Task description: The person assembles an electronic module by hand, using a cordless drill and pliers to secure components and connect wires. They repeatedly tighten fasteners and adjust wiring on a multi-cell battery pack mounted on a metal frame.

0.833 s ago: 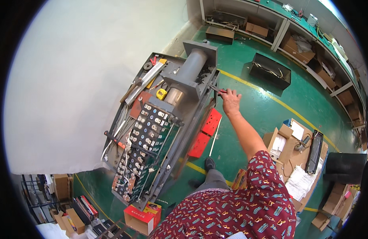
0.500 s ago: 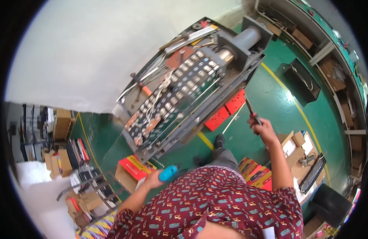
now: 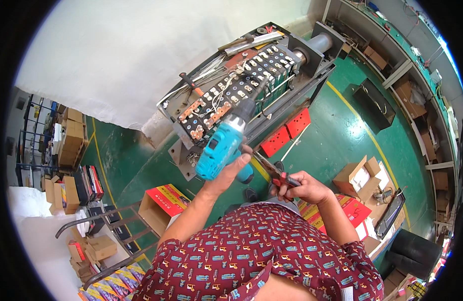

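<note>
My left hand (image 3: 230, 173) is closed around the grip of a teal cordless drill (image 3: 219, 150). Its dark chuck points up and forward, in front of the near end of a battery pack (image 3: 251, 78) in this view; whether it touches the pack cannot be told. In my right hand (image 3: 306, 188), fingers wrapped, is a pair of pliers (image 3: 285, 179) with red and black handles, the jaws angled toward the drill. Rows of dark cells with metal terminals, copper strips (image 3: 193, 109) and loose white wires make up the pack.
A hammer (image 3: 191, 84) and metal bars (image 3: 254, 43) lie on the pack's metal frame (image 3: 279, 113). Red perforated plates (image 3: 275, 144) stand below it. An open carton (image 3: 159, 213) and a hand truck (image 3: 128, 233) are at left; more cartons (image 3: 359, 175) sit right.
My left hand has raised the drill forward from beside my body. My right hand has drawn the pliers leftward and nearer to the drill.
</note>
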`<state>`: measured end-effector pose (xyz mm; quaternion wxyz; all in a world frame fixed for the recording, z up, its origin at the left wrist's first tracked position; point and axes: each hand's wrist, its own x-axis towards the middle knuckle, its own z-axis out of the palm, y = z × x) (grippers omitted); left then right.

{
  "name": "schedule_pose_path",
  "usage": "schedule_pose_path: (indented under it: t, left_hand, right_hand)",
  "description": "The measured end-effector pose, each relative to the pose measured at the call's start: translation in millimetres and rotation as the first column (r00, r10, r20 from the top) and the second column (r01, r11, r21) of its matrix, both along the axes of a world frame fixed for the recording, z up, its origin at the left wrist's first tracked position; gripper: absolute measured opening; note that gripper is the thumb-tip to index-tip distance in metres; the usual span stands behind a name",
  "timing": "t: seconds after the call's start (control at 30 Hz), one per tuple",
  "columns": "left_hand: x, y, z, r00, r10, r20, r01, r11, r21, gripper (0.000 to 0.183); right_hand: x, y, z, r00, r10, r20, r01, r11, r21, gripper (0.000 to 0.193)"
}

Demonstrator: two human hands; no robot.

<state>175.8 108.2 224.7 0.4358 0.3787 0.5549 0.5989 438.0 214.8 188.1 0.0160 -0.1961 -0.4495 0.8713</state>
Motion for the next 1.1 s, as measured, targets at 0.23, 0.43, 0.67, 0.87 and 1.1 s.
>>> schedule_pose_path:
  t: [0.23,0.43,0.67,0.87,1.1]
  left_hand:
    - [-7.4,-34.7,10.2,0.992,0.115,0.047,-0.117,0.992,0.044,0.048]
    - [-12.4,-58.7,4.6,0.983,0.181,0.014,-0.182,0.982,0.051,0.046]
    - [-16.9,-64.0,7.6,0.955,0.295,-0.028,-0.291,0.951,0.104,0.046]
    - [-20.0,-49.0,28.7,0.951,0.296,-0.085,-0.288,0.952,0.102,0.045]
    - [-24.6,-20.6,44.6,0.929,0.293,-0.227,-0.312,0.949,-0.052,0.048]
  right_hand:
    - [-23.0,-30.1,6.9,0.998,0.053,-0.033,-0.052,0.998,0.024,0.018]
    - [-33.6,-41.3,10.7,0.992,0.128,-0.005,-0.128,0.99,0.064,0.017]
    - [-47.3,-31.5,13.0,0.975,0.212,-0.065,-0.211,0.977,0.027,0.018]
    - [-62.3,-6.2,3.7,0.946,0.269,-0.181,-0.283,0.957,-0.056,0.018]
    - [-71.8,30.6,-2.4,0.948,0.238,-0.212,-0.248,0.969,-0.018,0.022]
